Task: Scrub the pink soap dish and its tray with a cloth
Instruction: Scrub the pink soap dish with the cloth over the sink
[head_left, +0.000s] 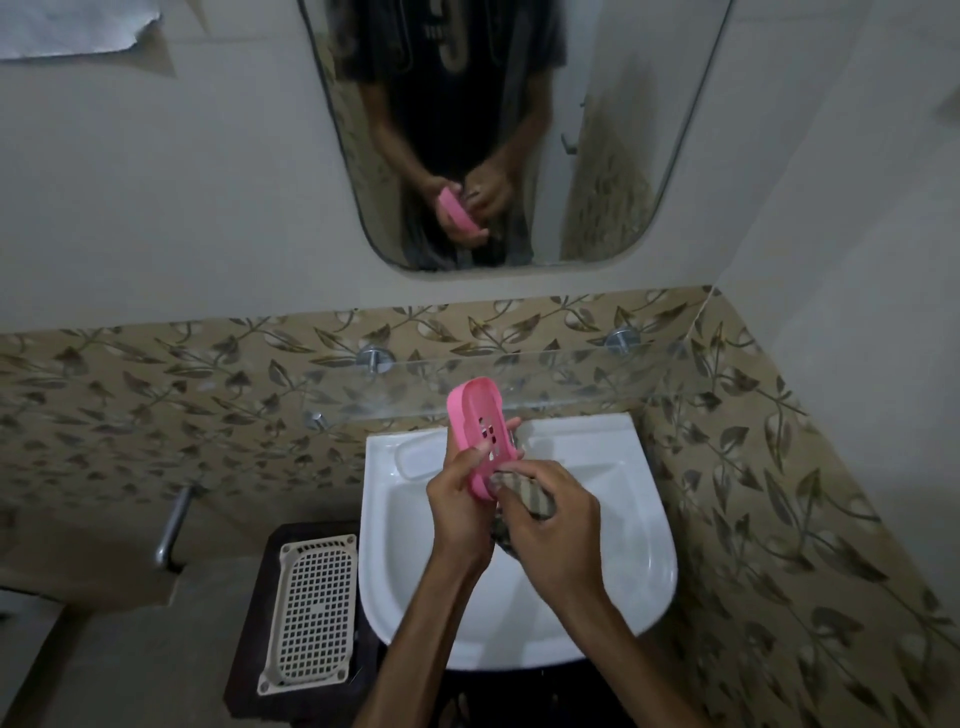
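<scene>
Pink soap dish (479, 435): held upright over the white sink (644, 545), slotted side facing the camera.
Left hand (460, 506): fingers curled round the dish's lower end.
Right hand (550, 525): clutching a striped cloth (527, 493) against the dish's lower edge.
Beige grid tray (311, 597): left of the sink, on a dark stand.

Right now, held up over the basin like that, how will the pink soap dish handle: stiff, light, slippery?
The pink soap dish looks like thin moulded plastic with drain holes, so probably stiff and light. The left hand holds it upright alone, which fits. If it is wet it may slip as the cloth rubs its lower end.
</scene>
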